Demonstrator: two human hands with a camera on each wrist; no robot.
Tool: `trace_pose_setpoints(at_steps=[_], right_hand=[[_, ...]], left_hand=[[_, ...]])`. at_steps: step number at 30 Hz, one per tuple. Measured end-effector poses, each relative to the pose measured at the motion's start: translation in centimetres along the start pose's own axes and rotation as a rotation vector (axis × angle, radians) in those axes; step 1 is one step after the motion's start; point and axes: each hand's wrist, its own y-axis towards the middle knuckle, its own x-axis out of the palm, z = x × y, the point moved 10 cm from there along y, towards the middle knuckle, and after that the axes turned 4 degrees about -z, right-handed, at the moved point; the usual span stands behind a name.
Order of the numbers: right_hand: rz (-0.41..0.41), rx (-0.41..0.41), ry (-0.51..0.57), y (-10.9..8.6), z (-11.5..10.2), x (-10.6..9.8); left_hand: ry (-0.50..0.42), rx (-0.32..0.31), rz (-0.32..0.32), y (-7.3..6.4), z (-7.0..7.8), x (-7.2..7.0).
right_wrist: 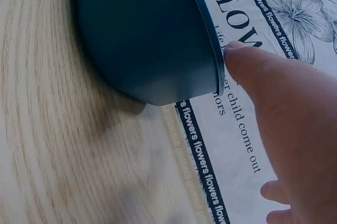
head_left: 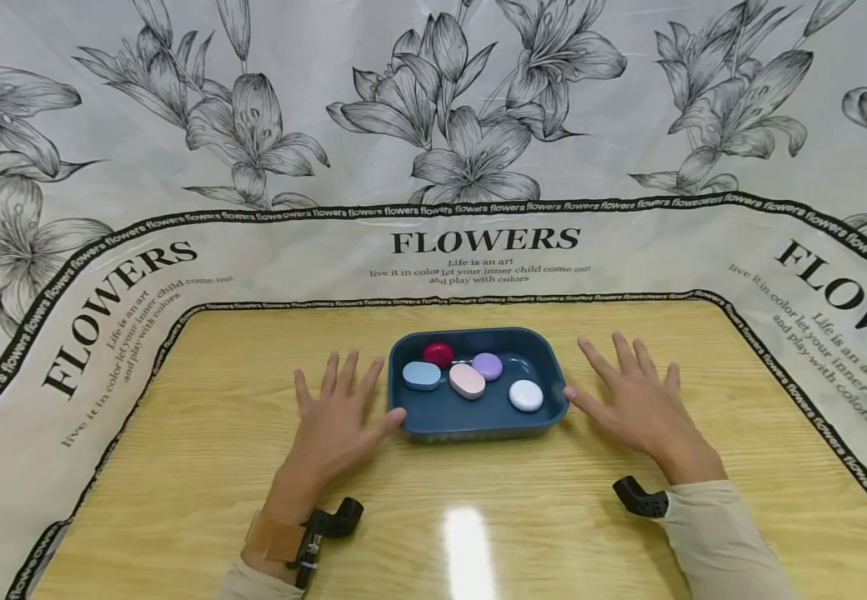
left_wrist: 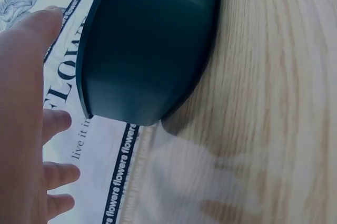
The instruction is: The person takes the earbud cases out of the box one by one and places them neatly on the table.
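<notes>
A dark blue rectangular tray (head_left: pixel 448 417) with rounded corners stands on the table. Inside lie several smooth, rounded pieces: a light blue oval (head_left: pixel 422 376), a dark red one (head_left: pixel 438 355), a pale pink oval (head_left: pixel 467 381), a purple one (head_left: pixel 488 367) and a white one (head_left: pixel 526 396). My left hand (head_left: pixel 334 432) is spread at the tray's left end, its thumb tip overlapping the front left corner in the head view. On the other side my right hand (head_left: pixel 639 408) is spread too, thumb tip right at the rim. Neither hand grips anything.
The wood-grain table (head_left: pixel 238 367) is bordered by a white sheet (head_left: pixel 291 258) printed with flowers and lettering, at the back and both sides. A black bracket (head_left: pixel 339 518) sits at my left wrist, another bracket (head_left: pixel 638 497) at my right.
</notes>
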Motion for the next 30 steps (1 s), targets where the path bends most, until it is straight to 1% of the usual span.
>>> trace_pose_setpoints(at_steps=[5, 11, 13, 16, 19, 24, 28, 30], right_hand=[[0.013, -0.021, 0.028, -0.4, 0.0, 0.3], [0.042, -0.067, 0.032, -0.4, -0.4, 0.3], [0.043, -0.067, 0.037, -0.5, -0.4, 0.3], [0.022, -0.050, 0.046, -0.8, -0.1, 0.7], [0.006, -0.045, 0.046, -1.0, -0.1, 1.0], [0.039, -0.075, 0.040, -0.4, -0.9, 0.6], [0.051, -0.105, 0.043, 0.1, -1.6, 0.4], [0.057, -0.114, 0.056, 0.3, -1.8, 0.5]], left_hand=[[-0.037, 0.011, 0.002, 0.2, 0.9, 0.4], [-0.079, 0.019, 0.066, 0.2, 1.7, 0.3], [-0.095, 0.026, 0.071, 0.2, 2.0, 0.6], [-0.124, 0.025, 0.065, 0.0, 2.3, 1.1], [-0.141, 0.008, 0.066, -0.1, 2.0, 1.2], [-0.168, -0.025, 0.092, 0.2, 1.2, 0.6], [-0.229, -0.052, 0.071, 0.4, 0.7, 0.6], [-0.274, -0.062, 0.060, 0.5, 0.5, 0.7]])
